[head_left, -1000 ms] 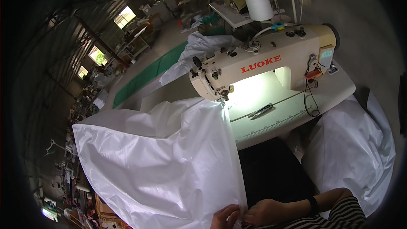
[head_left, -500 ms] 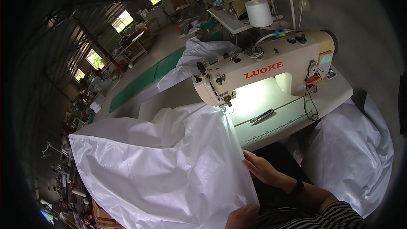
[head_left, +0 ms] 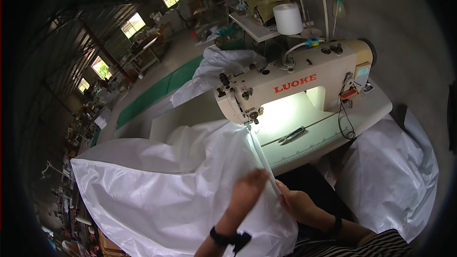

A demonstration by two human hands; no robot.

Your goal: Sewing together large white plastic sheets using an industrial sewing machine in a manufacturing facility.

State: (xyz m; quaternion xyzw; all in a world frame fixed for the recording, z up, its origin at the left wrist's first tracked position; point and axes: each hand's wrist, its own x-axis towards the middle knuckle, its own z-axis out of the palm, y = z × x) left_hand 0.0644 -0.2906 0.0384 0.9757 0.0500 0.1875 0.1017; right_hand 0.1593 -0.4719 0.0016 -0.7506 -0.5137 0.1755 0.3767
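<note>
A large sheet of white woven fabric [head_left: 157, 190] spreads from my lap up to the needle of a cream sewing machine [head_left: 290, 83]. My left hand [head_left: 247, 192] lies flat on top of the sheet, just left of its folded right edge. My right hand [head_left: 297, 204] pinches that folded edge a little lower, on its right side. The edge runs taut from my hands up to the presser foot [head_left: 249, 124]. Both wrists wear dark bands.
Small snips [head_left: 291, 134] lie on the lit machine table [head_left: 328, 133]. A white thread cone [head_left: 287, 19] stands behind the machine. More white fabric [head_left: 395, 171] is heaped at my right, and another pile [head_left: 214, 69] lies behind the machine. A long workshop hall stretches off to the left.
My left hand has come up from the lower edge onto the sheet. My right hand moved up and back down along the folded edge. The sheet has shifted slightly.
</note>
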